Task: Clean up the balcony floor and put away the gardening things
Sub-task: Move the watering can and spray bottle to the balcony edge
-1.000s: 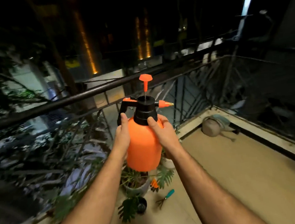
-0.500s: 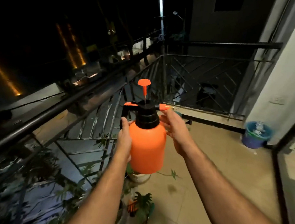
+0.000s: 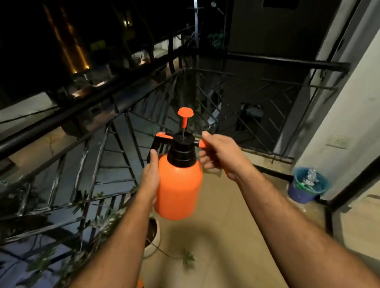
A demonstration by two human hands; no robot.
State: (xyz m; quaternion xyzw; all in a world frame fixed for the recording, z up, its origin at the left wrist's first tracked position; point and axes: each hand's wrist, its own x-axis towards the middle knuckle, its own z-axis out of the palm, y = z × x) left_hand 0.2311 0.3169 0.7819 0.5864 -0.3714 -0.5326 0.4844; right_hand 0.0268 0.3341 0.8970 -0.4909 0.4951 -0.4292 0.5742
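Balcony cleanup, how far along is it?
Nothing looks put away yet. In hand: the orange sprayer, left hand on its body, right hand at the nozzle. Left: a fallen leaf on the floor.

Residential balcony at night: tiled floor (image 3: 225, 232) bounded by black metal railing (image 3: 117, 104); potted plant (image 3: 152, 235) beside railing.
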